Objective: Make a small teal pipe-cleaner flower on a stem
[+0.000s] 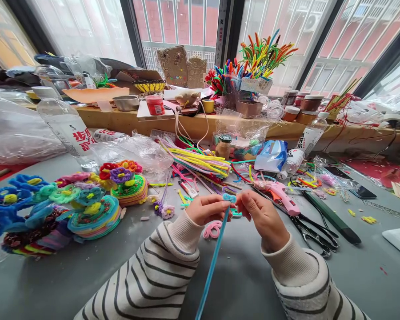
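Over the middle of the grey table, my left hand [206,208] pinches a light blue pipe cleaner [215,258] near its top, where it is bent into small loops. The long straight tail hangs down toward me. My right hand [262,218] is closed, its thumb and fingertips at the right edge of the loops; they appear to grip that end of the same pipe cleaner. A coiled pink pipe cleaner [212,230] lies on the table just beyond the tail. Small purple and pale pink pipe-cleaner flowers [163,210] lie left of my left hand.
Pipe-cleaner flower pots [93,218] crowd the left. Loose pipe cleaners [200,161] lie in a heap ahead. To the right are a pink glue gun [280,195], black-handled pliers [316,233] and a dark green strip [335,220]. Water bottles [66,126] and jars stand near the window ledge.
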`<state>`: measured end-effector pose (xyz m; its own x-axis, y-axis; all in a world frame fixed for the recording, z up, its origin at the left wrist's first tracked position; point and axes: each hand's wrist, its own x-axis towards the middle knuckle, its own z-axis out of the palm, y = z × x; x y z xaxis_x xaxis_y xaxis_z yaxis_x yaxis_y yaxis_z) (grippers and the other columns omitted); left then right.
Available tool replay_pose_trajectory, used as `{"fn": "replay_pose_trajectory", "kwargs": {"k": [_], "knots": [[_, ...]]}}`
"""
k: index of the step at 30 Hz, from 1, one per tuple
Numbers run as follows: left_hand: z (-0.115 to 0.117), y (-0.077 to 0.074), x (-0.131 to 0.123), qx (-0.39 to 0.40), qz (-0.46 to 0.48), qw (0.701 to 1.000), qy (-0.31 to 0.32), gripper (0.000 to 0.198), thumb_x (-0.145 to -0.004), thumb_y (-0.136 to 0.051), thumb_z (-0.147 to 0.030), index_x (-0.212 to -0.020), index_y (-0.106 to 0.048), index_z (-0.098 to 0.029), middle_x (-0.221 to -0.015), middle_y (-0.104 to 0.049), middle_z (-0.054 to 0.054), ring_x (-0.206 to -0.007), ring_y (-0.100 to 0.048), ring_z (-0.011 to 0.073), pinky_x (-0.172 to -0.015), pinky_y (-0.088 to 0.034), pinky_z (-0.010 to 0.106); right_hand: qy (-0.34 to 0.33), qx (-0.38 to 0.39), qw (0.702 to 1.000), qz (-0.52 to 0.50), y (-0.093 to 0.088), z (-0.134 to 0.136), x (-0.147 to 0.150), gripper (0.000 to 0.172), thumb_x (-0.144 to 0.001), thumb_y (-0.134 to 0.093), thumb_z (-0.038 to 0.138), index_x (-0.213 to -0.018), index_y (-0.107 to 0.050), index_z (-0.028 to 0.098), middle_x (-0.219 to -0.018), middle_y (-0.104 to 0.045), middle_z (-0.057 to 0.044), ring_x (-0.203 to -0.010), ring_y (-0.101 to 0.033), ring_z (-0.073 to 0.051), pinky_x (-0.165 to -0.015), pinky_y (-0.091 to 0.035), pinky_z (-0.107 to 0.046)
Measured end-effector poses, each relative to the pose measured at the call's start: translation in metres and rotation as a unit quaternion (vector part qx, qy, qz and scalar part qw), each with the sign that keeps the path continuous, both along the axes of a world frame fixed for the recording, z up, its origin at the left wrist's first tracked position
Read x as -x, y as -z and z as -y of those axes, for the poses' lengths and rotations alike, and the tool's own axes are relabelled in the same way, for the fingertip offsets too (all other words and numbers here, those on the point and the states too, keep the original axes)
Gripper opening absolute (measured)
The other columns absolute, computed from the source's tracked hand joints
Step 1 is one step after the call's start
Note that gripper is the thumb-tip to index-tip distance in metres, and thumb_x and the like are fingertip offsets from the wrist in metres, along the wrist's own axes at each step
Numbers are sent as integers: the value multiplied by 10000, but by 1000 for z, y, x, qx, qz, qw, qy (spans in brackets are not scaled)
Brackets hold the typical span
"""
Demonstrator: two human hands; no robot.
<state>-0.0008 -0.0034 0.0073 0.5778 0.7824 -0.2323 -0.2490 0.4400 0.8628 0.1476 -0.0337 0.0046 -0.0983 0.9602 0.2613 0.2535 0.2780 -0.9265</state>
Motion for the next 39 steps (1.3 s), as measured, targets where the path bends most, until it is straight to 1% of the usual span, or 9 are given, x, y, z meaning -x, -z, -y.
{"fn": "replay_pose_trajectory", "kwargs": {"k": [5, 8, 13, 18, 23, 25, 31, 35, 39], "knots": [[1, 2, 1, -16, -40, 997, 68, 269, -446, -698, -333, -546, -593, -107, -470, -577, 1, -431, -526, 76, -470, -406, 191, -98, -3, 992, 86, -6, 2, 1, 302, -800, -346, 348, -584, -443, 162, -557, -431, 17, -527, -385, -86, -507, -303, -218], [1, 4, 2, -39, -49, 994, 86, 240, -500, -674, -323, -556, -579, -110, -480, -567, -3, -420, -517, 70, -431, -383, 180, -116, 2, 989, 92, -7, 4, -1, 310, -798, -345, 333, -550, -422, 164, -537, -411, 20, -514, -366, -86, -500, -290, -222], [3, 5, 3, -69, -31, 994, 75, 228, -526, -665, -301, -549, -529, -119, -474, -559, -11, -414, -507, 68, -413, -382, 179, -89, -2, 995, 46, -3, 4, 2, 300, -782, -371, 328, -535, -418, 165, -520, -381, 24, -507, -343, -89, -486, -273, -229], [5, -1, 1, -88, -41, 994, 43, 255, -512, -672, -303, -546, -500, -118, -465, -553, -16, -424, -512, 69, -423, -397, 183, -60, 1, 998, -30, 2, 3, 7, 284, -771, -400, 330, -540, -409, 166, -520, -347, 35, -495, -318, -79, -473, -270, -222], [7, -1, 0, -80, -28, 993, 83, 247, -523, -669, -294, -545, -496, -119, -472, -556, -15, -420, -505, 66, -417, -391, 183, -158, 90, 981, -62, 2, 0, -2, 388, -799, -294, 411, -523, -413, 166, -469, -382, 28, -433, -343, -76, -424, -278, -217], [6, 1, 0, -76, -29, 992, 96, 237, -533, -664, -292, -548, -501, -120, -469, -557, -18, -404, -500, 62, -409, -382, 181, -169, 86, 981, -44, 0, -1, -6, 418, -793, -278, 447, -529, -435, 163, -464, -391, 23, -430, -353, -79, -424, -283, -219], [5, 3, 2, -83, -32, 988, 124, 222, -556, -649, -296, -547, -508, -124, -461, -559, -18, -402, -503, 68, -408, -364, 184, -166, 22, 985, 36, -6, 1, -5, 363, -774, -374, 382, -488, -429, 166, -482, -405, 23, -468, -360, -79, -462, -287, -219], [6, 0, 1, -84, -51, 987, 124, 236, -546, -651, -315, -546, -512, -124, -461, -563, -17, -388, -498, 65, -399, -345, 183, -146, 33, 989, 14, -4, 1, -2, 351, -763, -395, 366, -474, -413, 169, -460, -391, 30, -455, -341, -76, -454, -272, -219], [6, -1, 4, -55, -76, 986, 135, 233, -523, -669, -297, -542, -519, -121, -458, -568, -14, -379, -501, 69, -398, -356, 190, -78, 42, 995, -48, 4, -5, -10, 352, -746, -429, 375, -466, -402, 163, -451, -345, 44, -443, -300, -67, -432, -233, -220]]}}
